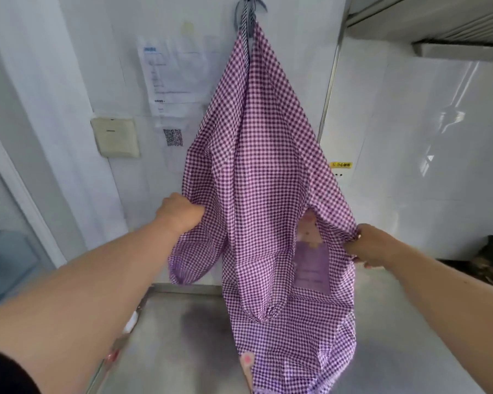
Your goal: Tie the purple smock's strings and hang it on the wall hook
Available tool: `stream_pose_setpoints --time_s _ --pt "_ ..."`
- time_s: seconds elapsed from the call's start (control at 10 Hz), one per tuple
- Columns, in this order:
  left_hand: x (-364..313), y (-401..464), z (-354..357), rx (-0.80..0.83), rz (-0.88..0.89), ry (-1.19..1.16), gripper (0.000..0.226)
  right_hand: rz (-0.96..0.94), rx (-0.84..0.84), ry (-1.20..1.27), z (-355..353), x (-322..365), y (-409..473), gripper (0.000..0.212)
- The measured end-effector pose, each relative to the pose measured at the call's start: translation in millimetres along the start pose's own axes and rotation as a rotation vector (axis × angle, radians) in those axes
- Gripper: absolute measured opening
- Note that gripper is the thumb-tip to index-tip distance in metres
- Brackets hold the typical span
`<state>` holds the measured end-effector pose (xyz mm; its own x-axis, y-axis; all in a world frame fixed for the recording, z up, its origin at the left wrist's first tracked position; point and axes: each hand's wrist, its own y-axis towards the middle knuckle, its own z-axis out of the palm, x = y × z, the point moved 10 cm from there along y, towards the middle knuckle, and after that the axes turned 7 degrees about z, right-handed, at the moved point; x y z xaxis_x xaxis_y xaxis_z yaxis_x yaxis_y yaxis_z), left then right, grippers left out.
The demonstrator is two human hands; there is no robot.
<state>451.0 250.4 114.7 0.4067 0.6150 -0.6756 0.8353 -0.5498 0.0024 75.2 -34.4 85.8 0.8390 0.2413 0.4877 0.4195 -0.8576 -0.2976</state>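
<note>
The purple checked smock [262,172] hangs down the white wall from its tied strings [249,8] at the top edge of the view; the hook itself is hidden. Its lower part drapes onto the steel counter [182,336]. My left hand [180,213] grips the smock's left edge at mid height. My right hand [372,245] pinches the right edge and pulls it outward. A lilac pocket patch [310,265] shows between the folds.
Printed papers [171,78] and a QR code are stuck on the wall beside the smock. A beige wall box [116,137] sits to the left. A glass door stands at far left. Dark items [484,263] lie at the counter's right end.
</note>
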Motion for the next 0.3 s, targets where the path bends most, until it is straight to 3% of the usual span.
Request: stream_pose_setpoints --time_s 0.1,0.2,0.3 --pt "-21 -25 2 -0.038 0.031 0.103 0.095 -0.067 -0.114 0.01 -13 11 -13 0.037" --pt "-57 -57 10 -0.035 0.144 0.104 0.078 -0.113 -0.145 0.107 -26 8 -23 0.041" --pt "-98 -87 13 -0.047 0.279 -0.007 0.052 -0.205 -0.204 0.059 -48 12 -47 0.03"
